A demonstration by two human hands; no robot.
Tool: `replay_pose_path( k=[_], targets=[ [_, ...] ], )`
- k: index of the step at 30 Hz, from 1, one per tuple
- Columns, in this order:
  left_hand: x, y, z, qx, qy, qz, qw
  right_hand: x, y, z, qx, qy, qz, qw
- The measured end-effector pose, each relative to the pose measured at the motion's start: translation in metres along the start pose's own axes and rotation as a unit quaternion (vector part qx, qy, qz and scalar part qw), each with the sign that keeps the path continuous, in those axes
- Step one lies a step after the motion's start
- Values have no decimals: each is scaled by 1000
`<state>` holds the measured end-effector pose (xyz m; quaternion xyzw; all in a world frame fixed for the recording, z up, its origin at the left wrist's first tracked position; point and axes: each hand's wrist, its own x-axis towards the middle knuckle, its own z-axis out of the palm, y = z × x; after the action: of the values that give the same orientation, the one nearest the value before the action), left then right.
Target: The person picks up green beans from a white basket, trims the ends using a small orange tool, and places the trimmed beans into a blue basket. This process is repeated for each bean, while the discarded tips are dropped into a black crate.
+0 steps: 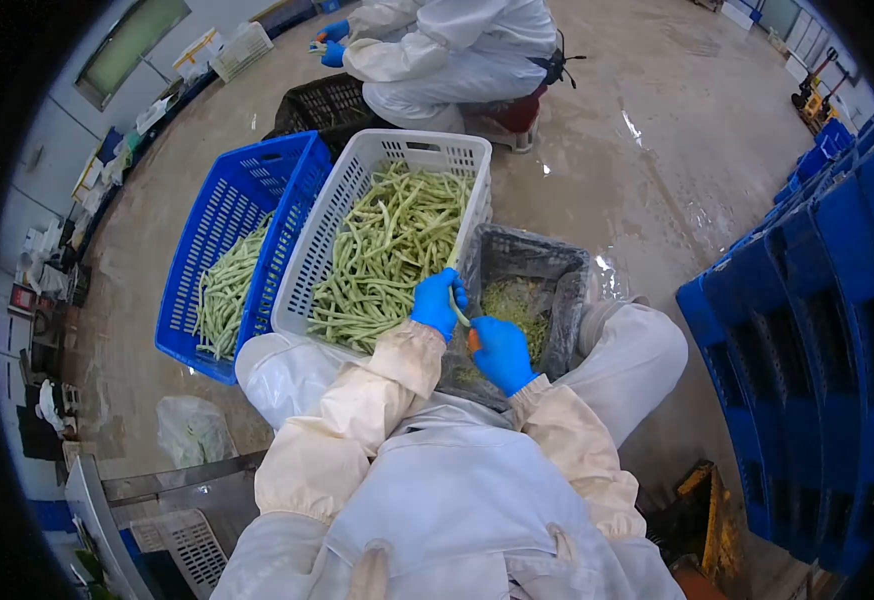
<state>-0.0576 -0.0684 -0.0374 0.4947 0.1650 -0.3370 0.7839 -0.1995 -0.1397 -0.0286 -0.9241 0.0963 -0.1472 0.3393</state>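
Note:
My left hand (437, 300), in a blue glove, is closed around a long green bean (459, 309) over the near right corner of a white crate (302, 265). Just right of it, my right hand (504, 353), gloved too, is closed on a small tool with an orange handle (474, 341); its working end is too small to make out. The bean's lower end points toward this tool. Many green beans (392, 240) fill the white crate. Below my hands stands a dark crate with a plastic liner (565, 275), holding green trimmings (517, 305).
A blue crate (242, 170) with more beans stands left. Beyond the crates, a co-worker (447, 60) sits beside a black crate (322, 100). Stacked blue pallets (807, 330) rise on the right. A clear plastic bag (195, 430) lies on the wet floor (617, 190).

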Motion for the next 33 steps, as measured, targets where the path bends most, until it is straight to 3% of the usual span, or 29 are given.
replay_pose_path(
  k=[2, 4, 6, 7, 8, 9, 12, 14, 15, 17, 23, 25, 27, 28, 29, 30, 32, 33],
  targets=[
    [-8, 2, 9, 44, -21, 27, 998, 1, -2, -3, -69, -57, -41, 995],
    [-14, 5, 14, 89, -43, 53, 994, 0, -6, -3, -46, -36, -68, 996],
    [-21, 11, 19, 256, -97, 77, 959, 0, -1, -3, -24, -15, -94, 995],
    [-26, 17, 20, 256, -97, 77, 959, 3, 11, -4, 121, 118, 45, 985],
    [-32, 24, 19, 325, -128, 77, 934, 5, 23, -6, 259, 243, 181, 917],
    [-37, 31, 15, 393, -158, 76, 903, 7, 30, -17, 260, 242, 181, 917],
    [-41, 50, -3, 401, -189, 28, 896, 15, 33, -43, 213, 235, 247, 915],
    [-46, 54, -8, 396, -194, 18, 898, 21, 19, -36, 87, 289, -8, 953],
    [-47, 56, -12, 393, -193, -2, 899, 19, 20, -35, 88, 287, -8, 954],
    [-47, 59, -15, 390, -193, -20, 900, 17, 25, -34, 42, 167, -32, 985],
    [-47, 63, -21, 416, -190, -41, 888, 15, 20, -30, 7, 131, -33, 991],
    [-55, 60, -15, 509, -199, 53, 836, 12, 20, -24, -8, 145, -18, 989],
    [-49, 46, -21, 519, -211, 98, 822, 9, 23, -16, -24, 160, -5, 987],
    [-48, 39, -24, 529, -222, 144, 806, 8, 26, -10, 186, 169, 69, 965],
    [-47, 31, -27, 535, -212, 131, 807, 7, 30, -6, 387, 168, 139, 896],
    [-44, 23, -31, 532, -209, 132, 810, 8, 27, -6, 386, 163, 137, 897],
    [-34, 5, -44, 401, -232, 72, 883, 10, 21, -7, 557, 144, 142, 806],
    [-46, 9, -39, 348, -225, 46, 909, 10, 21, -3, 555, 139, 142, 808]
  ],
)
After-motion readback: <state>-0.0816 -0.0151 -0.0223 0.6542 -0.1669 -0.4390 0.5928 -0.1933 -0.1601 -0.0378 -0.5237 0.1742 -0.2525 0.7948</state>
